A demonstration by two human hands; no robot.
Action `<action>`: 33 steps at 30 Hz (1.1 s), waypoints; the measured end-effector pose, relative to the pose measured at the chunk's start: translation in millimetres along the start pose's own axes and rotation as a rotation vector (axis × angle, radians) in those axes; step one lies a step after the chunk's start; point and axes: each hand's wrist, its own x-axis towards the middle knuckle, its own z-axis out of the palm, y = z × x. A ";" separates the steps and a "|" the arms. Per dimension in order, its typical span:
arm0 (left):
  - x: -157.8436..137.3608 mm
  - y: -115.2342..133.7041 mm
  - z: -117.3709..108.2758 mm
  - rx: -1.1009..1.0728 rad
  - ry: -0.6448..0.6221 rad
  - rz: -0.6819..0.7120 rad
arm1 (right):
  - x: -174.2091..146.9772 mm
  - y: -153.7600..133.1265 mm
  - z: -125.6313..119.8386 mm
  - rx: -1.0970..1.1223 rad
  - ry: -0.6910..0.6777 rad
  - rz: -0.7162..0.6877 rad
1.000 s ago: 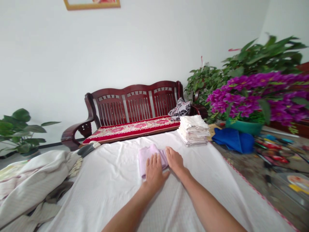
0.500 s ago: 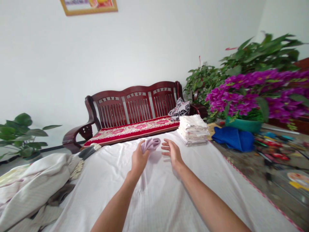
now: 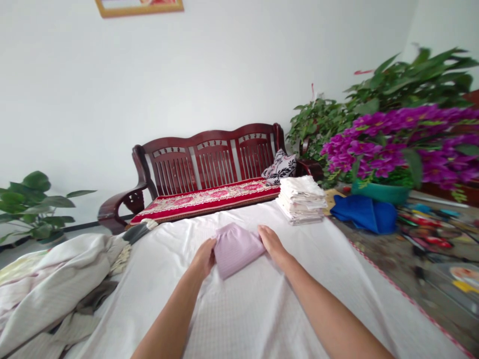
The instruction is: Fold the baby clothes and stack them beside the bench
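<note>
A small lilac cloth with fine ribbing and a gathered upper edge is stretched between my hands, just above or on the white sheet; I cannot tell whether it touches. My left hand is closed on its left edge, with the fingertips partly behind the fabric. At the right corner, my right hand pinches the same cloth. A stack of folded white cloths stands on the sheet beyond my right hand.
Crumpled clothes lie at the left. A wooden sofa stands behind the sheet. On the right are purple flowers in a teal pot, a blue cloth and scattered tools.
The lilac cloth was bunched in my left hand and is now spread out, lower and nearer. My right hand, open and apart before, has taken hold of its right corner.
</note>
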 end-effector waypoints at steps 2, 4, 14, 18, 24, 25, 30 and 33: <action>1.3 1.6 -6.2 0.106 0.058 0.084 | -0.7 -1.3 -5.5 -0.051 0.038 -0.024; 1.7 4.5 -9.8 0.331 0.164 0.292 | -3.7 -7.1 -10.4 -0.130 0.065 -0.054; -6.3 -19.9 20.1 1.303 -0.077 1.024 | -19.4 -28.8 -13.9 -0.669 -0.008 -0.147; -5.2 -28.6 25.8 1.566 -0.007 0.966 | -21.2 -28.5 -14.5 -0.801 -0.097 -0.118; -9.7 -24.9 28.1 1.666 -0.019 0.884 | -21.3 -19.9 -6.7 -0.942 -0.108 -0.108; -10.5 -24.0 28.4 1.670 -0.020 0.868 | -21.1 -18.5 -6.3 -0.954 -0.108 -0.103; -11.0 -23.2 30.0 1.669 -0.042 0.822 | -23.0 -19.1 -8.1 -0.909 0.028 -0.251; -10.0 -24.5 31.5 1.654 -0.050 0.809 | -24.7 -19.0 -7.1 -0.787 -0.030 -0.431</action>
